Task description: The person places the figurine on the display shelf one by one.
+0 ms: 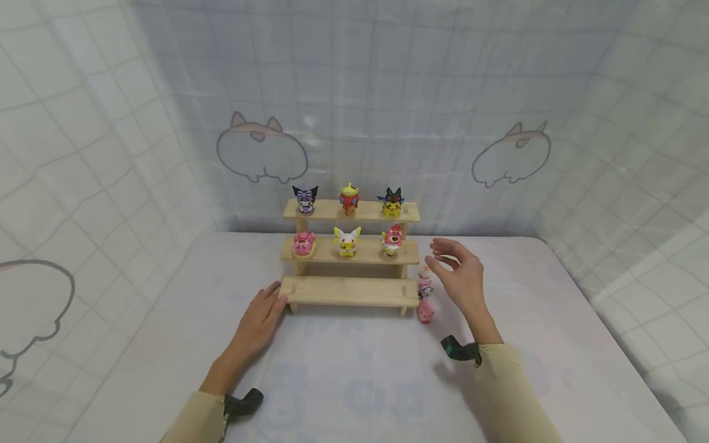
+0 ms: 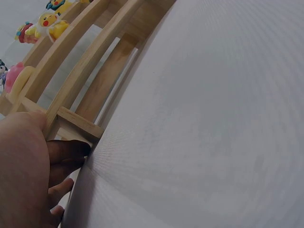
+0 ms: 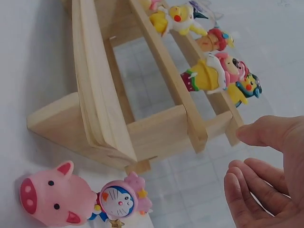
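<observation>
Three-tier wooden stand (image 1: 325, 249) sits on the white-covered table (image 1: 343, 369), long axis left-right, steps facing the wearer. Left hand (image 1: 258, 323) rests against the bottom tier's (image 1: 349, 290) left end, fingers loosely extended. Right hand (image 1: 462, 277) in air off the stand's right end: fingers bent together, thumb spread away. Below it, pink pig figurine (image 1: 425, 312), snout toward wearer; Doraemon figurine (image 3: 117, 202) directly behind, row running front-to-back. Three more figurines (image 1: 347, 245) on each upper tier.

A wooden rack (image 1: 349, 290) stood on the white table (image 1: 343, 363). Its two upper steps (image 1: 368, 251) carried six figures (image 1: 347, 245). Beside it were a pink pig (image 1: 425, 312) and other figures (image 1: 424, 288).
</observation>
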### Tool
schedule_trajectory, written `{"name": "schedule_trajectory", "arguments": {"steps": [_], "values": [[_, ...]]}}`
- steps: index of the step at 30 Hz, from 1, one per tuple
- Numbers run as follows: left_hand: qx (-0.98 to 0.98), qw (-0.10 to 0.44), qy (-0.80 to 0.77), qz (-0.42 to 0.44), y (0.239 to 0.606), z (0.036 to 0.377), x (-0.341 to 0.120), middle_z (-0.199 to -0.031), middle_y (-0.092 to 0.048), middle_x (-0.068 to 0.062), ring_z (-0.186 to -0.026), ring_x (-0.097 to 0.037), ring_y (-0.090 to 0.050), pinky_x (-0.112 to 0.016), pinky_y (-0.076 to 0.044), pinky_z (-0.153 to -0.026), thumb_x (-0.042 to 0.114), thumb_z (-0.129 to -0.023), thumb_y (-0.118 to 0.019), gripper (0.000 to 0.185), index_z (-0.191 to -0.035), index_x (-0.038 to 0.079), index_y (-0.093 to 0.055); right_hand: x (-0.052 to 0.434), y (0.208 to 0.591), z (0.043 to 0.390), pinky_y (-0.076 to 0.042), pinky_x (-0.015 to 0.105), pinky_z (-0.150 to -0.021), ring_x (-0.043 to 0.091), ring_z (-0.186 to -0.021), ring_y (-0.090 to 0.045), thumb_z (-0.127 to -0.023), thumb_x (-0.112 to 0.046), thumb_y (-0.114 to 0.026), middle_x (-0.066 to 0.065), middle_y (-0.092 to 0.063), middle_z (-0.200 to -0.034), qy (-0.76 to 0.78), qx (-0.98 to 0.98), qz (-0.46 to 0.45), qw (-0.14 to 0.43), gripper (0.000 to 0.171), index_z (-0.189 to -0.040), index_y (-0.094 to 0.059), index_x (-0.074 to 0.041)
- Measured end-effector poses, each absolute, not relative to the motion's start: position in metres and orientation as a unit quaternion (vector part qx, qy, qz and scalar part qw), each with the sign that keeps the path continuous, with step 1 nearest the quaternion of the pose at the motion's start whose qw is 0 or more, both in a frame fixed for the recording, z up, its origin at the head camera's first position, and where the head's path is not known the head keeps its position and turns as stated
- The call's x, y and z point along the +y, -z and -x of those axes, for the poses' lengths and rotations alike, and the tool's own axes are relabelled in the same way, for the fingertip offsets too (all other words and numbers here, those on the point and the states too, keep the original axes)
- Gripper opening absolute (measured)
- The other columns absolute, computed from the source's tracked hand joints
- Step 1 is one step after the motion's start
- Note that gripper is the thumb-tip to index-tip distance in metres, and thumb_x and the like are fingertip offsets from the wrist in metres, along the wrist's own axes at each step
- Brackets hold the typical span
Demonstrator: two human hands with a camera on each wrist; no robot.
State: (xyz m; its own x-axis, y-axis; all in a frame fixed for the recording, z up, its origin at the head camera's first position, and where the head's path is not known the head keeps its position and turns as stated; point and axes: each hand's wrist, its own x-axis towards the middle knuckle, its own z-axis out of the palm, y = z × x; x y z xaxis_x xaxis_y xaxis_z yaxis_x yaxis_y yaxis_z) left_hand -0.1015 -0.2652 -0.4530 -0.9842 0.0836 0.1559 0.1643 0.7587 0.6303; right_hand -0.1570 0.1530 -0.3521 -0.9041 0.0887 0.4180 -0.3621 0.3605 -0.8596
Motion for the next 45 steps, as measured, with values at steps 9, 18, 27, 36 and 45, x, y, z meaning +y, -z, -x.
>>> {"name": "schedule_trajectory", "arguments": {"steps": [9, 18, 27, 36, 45], "values": [[-0.936, 0.068, 0.338, 0.069, 0.454, 0.101, -0.268, -0.165, -0.038, -0.028, -0.154, -0.057, -0.026, -0.070, -0.018, -0.126, 0.034, -0.117, -0.035, 0.055, -0.154, -0.004, -0.048, 0.168, 0.378, 0.172, -0.061, 0.042, -0.099, 0.033, -0.106, -0.072, -0.093, -0.006, -0.081, 0.019, -0.076, -0.121, -0.565, -0.795, -0.077, 0.208, 0.038, -0.129, -0.071, -0.002], [-0.933, 0.080, 0.341, 0.079, 0.456, 0.099, -0.264, -0.163, -0.039, -0.030, -0.152, -0.058, -0.028, -0.071, -0.018, -0.125, 0.033, -0.117, -0.035, 0.055, -0.152, -0.006, -0.050, 0.177, 0.384, 0.173, -0.061, 0.028, -0.096, 0.028, -0.106, -0.073, -0.093, -0.008, -0.080, 0.014, -0.076, -0.120, -0.543, -0.810, -0.054, 0.217, 0.037, -0.130, -0.071, -0.004], [-0.934, 0.066, 0.343, 0.074, 0.455, 0.098, -0.263, -0.165, -0.037, -0.029, -0.154, -0.057, -0.026, -0.070, -0.016, -0.127, 0.033, -0.117, -0.035, 0.055, -0.152, -0.006, -0.051, 0.184, 0.389, 0.175, -0.061, 0.027, -0.097, 0.026, -0.106, -0.073, -0.094, -0.010, -0.081, 0.013, -0.076, -0.120, -0.527, -0.822, -0.038, 0.213, 0.037, -0.130, -0.071, -0.005], [-0.936, 0.059, 0.339, 0.077, 0.452, 0.101, -0.266, -0.166, -0.035, -0.028, -0.155, -0.056, -0.023, -0.069, -0.014, -0.128, 0.033, -0.117, -0.034, 0.055, -0.153, -0.007, -0.048, 0.186, 0.394, 0.180, -0.059, 0.044, -0.104, 0.029, -0.112, -0.070, -0.095, -0.014, -0.080, 0.014, -0.075, -0.122, -0.526, -0.828, -0.027, 0.190, 0.038, -0.131, -0.071, -0.005], [-0.936, 0.061, 0.337, 0.077, 0.451, 0.103, -0.266, -0.166, -0.035, -0.029, -0.154, -0.057, -0.024, -0.069, -0.015, -0.127, 0.033, -0.117, -0.034, 0.055, -0.153, -0.007, -0.048, 0.190, 0.398, 0.183, -0.059, 0.045, -0.103, 0.030, -0.114, -0.071, -0.094, -0.014, -0.081, 0.015, -0.075, -0.124, -0.516, -0.840, -0.024, 0.166, 0.040, -0.132, -0.070, -0.005]]}}
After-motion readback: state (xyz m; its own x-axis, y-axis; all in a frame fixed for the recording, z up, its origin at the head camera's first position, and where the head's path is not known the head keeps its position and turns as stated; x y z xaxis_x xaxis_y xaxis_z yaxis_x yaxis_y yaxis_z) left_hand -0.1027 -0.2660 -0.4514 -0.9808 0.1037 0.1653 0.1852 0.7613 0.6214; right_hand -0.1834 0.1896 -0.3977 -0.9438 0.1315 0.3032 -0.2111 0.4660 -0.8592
